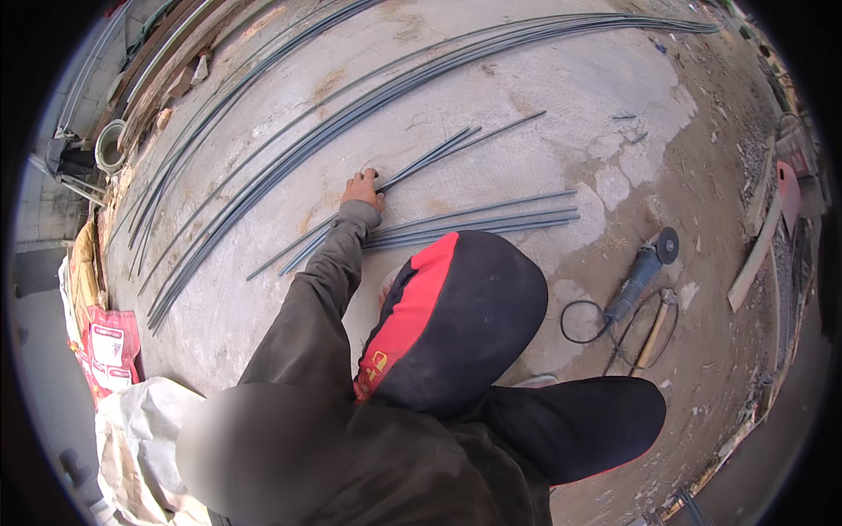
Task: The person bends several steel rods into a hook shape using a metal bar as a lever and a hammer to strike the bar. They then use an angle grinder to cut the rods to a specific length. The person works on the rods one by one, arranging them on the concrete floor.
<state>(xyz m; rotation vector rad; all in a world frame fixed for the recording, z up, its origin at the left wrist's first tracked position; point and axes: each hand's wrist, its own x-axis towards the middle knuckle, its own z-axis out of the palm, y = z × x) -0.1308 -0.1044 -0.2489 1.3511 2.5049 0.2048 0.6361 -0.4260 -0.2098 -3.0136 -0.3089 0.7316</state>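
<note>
Dark jacket [430, 469], then left grip [360, 190] on crossing metal rods [430, 158].

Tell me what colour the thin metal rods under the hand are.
The thin metal rods look bluish grey, head view.

Top [438, 465]: dark grey-brown, creased; left sleeve [311, 298] reaches the wrist. Trousers [491, 316]: black, red panel [421, 285] along one leg bearing small yellow marking [375, 361]; thin red edge [605, 472] on the other, apparently matching

A pale concrete floor [210, 346] breaks up into brown dirt [702, 202] at right, with a grey wall [39, 210] at left
</note>
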